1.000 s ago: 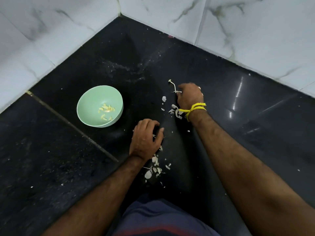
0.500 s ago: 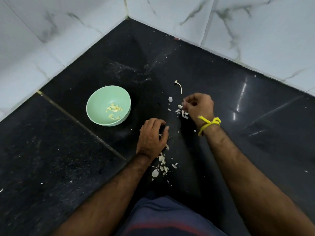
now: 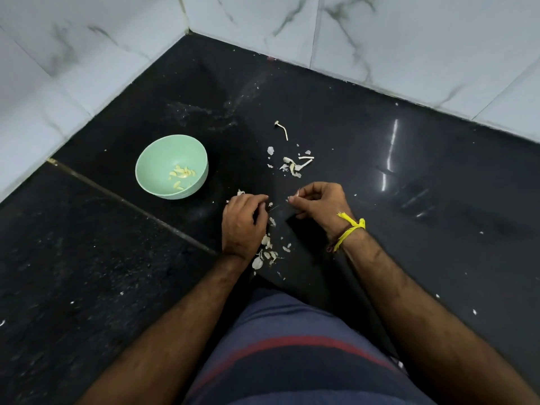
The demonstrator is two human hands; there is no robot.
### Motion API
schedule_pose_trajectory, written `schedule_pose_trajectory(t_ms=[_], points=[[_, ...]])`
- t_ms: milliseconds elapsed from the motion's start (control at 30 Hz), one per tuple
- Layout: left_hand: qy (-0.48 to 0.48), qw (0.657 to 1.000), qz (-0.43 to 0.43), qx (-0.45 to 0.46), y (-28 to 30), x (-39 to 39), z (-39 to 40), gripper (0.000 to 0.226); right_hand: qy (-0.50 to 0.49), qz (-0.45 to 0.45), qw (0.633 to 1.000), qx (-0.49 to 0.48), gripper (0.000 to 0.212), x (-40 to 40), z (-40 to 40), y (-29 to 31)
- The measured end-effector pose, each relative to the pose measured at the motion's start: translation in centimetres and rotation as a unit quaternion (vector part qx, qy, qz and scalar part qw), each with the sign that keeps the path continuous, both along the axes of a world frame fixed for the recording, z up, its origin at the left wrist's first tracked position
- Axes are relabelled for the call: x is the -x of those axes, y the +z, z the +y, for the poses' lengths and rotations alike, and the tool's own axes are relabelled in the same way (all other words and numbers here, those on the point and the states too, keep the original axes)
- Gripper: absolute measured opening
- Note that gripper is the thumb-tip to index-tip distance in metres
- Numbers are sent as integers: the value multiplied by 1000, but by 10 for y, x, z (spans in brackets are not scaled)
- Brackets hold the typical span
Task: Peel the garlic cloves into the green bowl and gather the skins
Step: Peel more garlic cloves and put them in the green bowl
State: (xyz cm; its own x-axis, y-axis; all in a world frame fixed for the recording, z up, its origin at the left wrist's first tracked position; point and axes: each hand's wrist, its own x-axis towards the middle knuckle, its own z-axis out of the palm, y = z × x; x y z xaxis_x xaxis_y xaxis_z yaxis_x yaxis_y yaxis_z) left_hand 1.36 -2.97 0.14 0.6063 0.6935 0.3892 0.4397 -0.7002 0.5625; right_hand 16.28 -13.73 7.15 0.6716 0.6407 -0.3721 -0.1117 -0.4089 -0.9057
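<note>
My right hand [image 3: 317, 204] pinches a skin scrap [image 3: 293, 197]; left hand [image 3: 244, 222] curled, contents unclear. Skins: papery, light; I'd pinch edges.

Dim light, glare streaks on glossy black floor [image 3: 409, 176], blurred edges.

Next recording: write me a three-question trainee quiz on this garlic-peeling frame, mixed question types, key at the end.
1. True or false: the green bowl already holds peeled cloves.
2. Where do the garlic skins lie? A) in the bowl B) scattered on the black floor C) on the wall tiles
3. Which wrist wears the yellow thread?

Key: 1 true. 2 B. 3 the right hand's wrist; the left hand has none.
</note>
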Motion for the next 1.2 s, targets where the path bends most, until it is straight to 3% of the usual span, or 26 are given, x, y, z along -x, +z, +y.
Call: schedule_pose_trajectory(t_ms=[333, 633, 933, 1200], points=[[-27, 1000, 13, 2, -5, 5, -1, 15, 113, -102, 983, 102, 5, 10, 6, -14], [-17, 1000, 20, 14, -8, 4, 1, 14, 178, -219, 944, 172, 13, 11, 14, -11], [-15, 999, 28, 11, -6, 4, 0, 13, 172, -214, 940, 204, 10, 8, 14, -7], [-18, 999, 36, -2, -7, 5, 0, 13, 162, -226, 937, 212, 25, 12, 16, -11]])
